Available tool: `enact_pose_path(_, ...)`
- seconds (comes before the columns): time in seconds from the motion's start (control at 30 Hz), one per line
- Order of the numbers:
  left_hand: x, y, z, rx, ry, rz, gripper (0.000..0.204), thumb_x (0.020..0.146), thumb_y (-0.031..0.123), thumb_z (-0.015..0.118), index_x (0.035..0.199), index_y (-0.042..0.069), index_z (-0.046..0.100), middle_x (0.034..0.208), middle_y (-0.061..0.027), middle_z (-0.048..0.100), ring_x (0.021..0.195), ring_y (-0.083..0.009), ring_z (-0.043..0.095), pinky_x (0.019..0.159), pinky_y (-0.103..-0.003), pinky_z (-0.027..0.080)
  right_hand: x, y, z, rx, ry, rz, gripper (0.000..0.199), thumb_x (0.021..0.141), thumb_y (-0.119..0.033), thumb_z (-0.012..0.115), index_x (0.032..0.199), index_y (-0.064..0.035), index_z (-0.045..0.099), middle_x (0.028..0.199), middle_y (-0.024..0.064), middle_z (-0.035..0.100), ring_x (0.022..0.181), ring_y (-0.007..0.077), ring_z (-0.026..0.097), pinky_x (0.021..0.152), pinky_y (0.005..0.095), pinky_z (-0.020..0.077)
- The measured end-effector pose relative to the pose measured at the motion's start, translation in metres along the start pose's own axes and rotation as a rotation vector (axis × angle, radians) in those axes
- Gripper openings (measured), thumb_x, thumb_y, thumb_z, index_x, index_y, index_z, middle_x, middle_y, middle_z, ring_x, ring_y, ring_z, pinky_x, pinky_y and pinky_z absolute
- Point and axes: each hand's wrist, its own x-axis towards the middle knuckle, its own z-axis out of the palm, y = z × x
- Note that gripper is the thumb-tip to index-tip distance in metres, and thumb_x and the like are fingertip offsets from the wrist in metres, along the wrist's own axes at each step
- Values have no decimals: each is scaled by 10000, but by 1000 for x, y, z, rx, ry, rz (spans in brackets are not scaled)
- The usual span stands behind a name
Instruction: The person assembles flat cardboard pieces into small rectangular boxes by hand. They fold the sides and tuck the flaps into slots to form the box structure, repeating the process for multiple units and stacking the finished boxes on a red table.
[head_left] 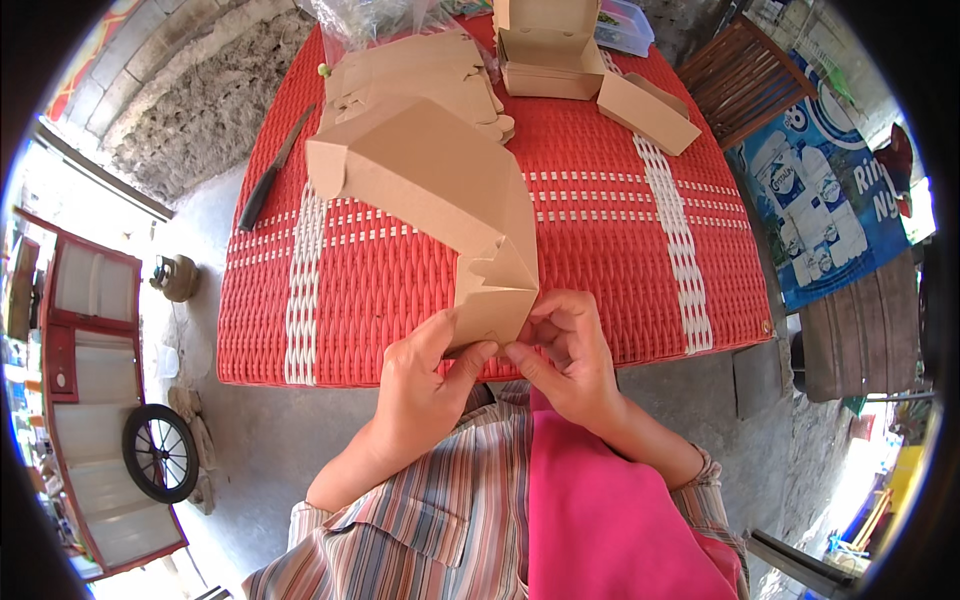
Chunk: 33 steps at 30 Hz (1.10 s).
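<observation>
Both my hands pinch the near corner of a brown cardboard box blank (pixel 430 190), half folded and tilted up over the red woven table (pixel 620 270). My left hand (pixel 425 390) grips the flap from below with thumb on top. My right hand (pixel 565 350) presses the folded corner tab from the right. A stack of flat cardboard blanks (pixel 420 70) lies behind it. An assembled open box (pixel 545 50) stands at the far edge, with a closed one (pixel 648 112) beside it on the right.
A black-handled knife (pixel 275 170) lies on the table's left side. Clear plastic bags (pixel 370 20) sit at the far end. A wooden slatted chair (pixel 745 80) stands to the right, a blue banner (pixel 830 200) beyond it. A cart wheel (pixel 160 450) is on the floor left.
</observation>
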Motion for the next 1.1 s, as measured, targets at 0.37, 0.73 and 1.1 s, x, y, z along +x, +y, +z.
enact_pose_path(0.37, 10, -7, -10, 543, -219, 351, 383, 744, -67, 584, 1120, -9, 632, 776, -98, 612, 688, -253, 548, 674, -374, 474, 11, -40, -21, -979, -175, -629, 469, 723, 27, 673, 1190, 3, 633, 1075, 99, 617, 844, 225, 668, 697, 322, 563)
enact_pose_path(0.73, 16, -1, -8, 520, -175, 381, 313, 759, -64, 588, 1062, 3, 630, 806, -87, 610, 723, -249, 534, 692, -371, 442, 7, -57, -13, -1115, -38, -229, 474, 879, -51, 636, 1335, -16, 514, 1219, 169, 536, 830, 253, 669, 671, 338, 566)
enact_pose_path(1.1, 6, 16, 0, 244, -5, 151, 59, 872, 9, 633, 908, -38, 639, 724, -134, 605, 608, -265, 571, 556, -354, 443, 9, -39, -15, -1045, 46, -610, 509, 798, 31, 686, 1290, -29, 573, 980, 99, 529, 743, 204, 562, 592, 293, 479)
